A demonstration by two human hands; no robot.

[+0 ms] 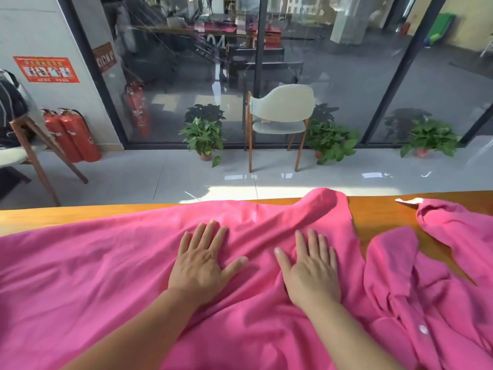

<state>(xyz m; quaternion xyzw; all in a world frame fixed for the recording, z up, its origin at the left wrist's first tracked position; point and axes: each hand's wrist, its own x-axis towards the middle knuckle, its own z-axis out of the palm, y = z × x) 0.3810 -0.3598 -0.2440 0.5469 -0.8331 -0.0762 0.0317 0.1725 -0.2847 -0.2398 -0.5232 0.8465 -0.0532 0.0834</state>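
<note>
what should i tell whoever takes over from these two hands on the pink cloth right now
The left hand is open, pressing flat on the bright pink fabric garment.
The right hand is open, flat on it beside a long raised fold.
The garment is spread over the orange-brown wooden table; its right part, with a white button, lies bunched.
Done: the left side looks mostly smoothed.
Left: flatten the fold and the bunched right part.

A pale upholstered chair with wooden legs (281, 113) stands between leafy green potted plants (204, 137); two red fire extinguishers (73, 134) stand beside the grey wall (40, 30).
</note>
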